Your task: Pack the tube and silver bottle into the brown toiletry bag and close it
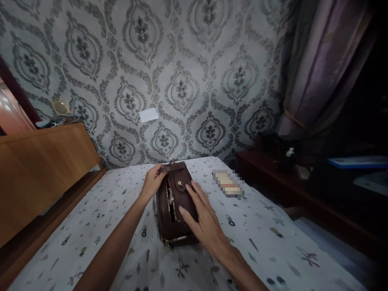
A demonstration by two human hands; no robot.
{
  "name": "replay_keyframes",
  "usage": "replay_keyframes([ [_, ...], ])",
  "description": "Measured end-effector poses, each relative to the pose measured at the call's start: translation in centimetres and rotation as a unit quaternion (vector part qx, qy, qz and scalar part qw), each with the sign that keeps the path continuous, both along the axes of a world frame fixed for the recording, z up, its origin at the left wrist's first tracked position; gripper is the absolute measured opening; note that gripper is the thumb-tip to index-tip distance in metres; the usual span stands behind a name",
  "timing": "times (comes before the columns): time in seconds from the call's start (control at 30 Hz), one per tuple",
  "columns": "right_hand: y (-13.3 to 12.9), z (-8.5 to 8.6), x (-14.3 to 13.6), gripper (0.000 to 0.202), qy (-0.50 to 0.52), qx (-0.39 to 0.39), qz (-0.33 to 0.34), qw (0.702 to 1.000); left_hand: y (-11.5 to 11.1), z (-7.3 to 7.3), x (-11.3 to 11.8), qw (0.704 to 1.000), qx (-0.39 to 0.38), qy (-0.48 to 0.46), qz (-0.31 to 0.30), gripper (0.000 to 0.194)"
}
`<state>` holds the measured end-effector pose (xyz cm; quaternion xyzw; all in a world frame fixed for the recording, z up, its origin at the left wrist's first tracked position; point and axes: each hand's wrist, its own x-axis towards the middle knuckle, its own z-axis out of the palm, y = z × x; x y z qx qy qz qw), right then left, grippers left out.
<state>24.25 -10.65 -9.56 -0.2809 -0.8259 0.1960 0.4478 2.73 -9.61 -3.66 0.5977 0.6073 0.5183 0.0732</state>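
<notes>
A dark brown handbag (165, 206) with gold zips and a turn-lock clasp lies on the patterned bedsheet. Its zip pocket is partly open, and something pale shows inside, too small to name. My left hand (154, 182) is closed around the strap at the bag's far left corner, thumb and fingers pinched together. On the bag's right side rests my right hand (201, 212), fingers stretched out and thumb apart, touching the leather just below the clasp.
A blurred-out flat item (228, 184) lies on the sheet right of the bag. The wooden headboard (45, 161) borders the bed at left. At right stands a dark red table (266, 173) with several objects. Patterned wallpaper (182, 81) covers the wall behind.
</notes>
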Motion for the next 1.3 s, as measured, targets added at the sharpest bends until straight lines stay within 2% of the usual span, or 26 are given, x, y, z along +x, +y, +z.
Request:
replay_keyframes([
  [0.1,-0.3,-0.1,0.7,0.057,0.002,-0.004,0.012,1.0,0.1,0.3,0.5,0.999,0.012,0.029,0.012,0.01],
  [0.2,-0.3,-0.2,0.6,0.056,0.006,-0.001,0.008,1.0,0.8,1.5,1.3,0.995,0.02,0.092,-0.014,0.016],
  [0.33,-0.6,-0.1,0.3,0.057,-0.004,0.009,-0.008,1.0,2.2,3.3,2.4,0.987,-0.015,0.151,-0.05,0.016],
  [0.43,-1.1,0.1,0.0,0.056,-0.018,0.03,-0.022,0.999,3.0,4.0,3.3,0.981,-0.044,0.176,-0.069,0.017],
  [0.6,-1.9,0.7,-0.3,0.051,-0.027,0.065,-0.027,0.997,3.1,4.1,4.0,0.984,-0.054,0.166,-0.033,0.024],
  [0.77,-1.9,0.7,-0.5,0.046,-0.009,0.085,-0.033,0.996,2.9,4.2,4.0,0.987,-0.058,0.148,-0.035,0.025],
  [0.93,-1.5,0.0,-1.3,0.059,0.006,0.078,-0.064,0.995,2.6,4.1,4.0,0.983,-0.051,0.176,-0.022,0.028],
  [1.1,-1.2,-0.3,-1.8,0.059,-0.012,0.089,-0.063,0.994,1.7,3.8,3.5,0.978,-0.062,0.183,-0.075,0.019],
  [1.3,-1.2,-0.5,-1.8,0.063,-0.002,0.091,-0.065,0.994,1.2,3.7,2.7,0.978,-0.078,0.155,-0.118,0.02],
])
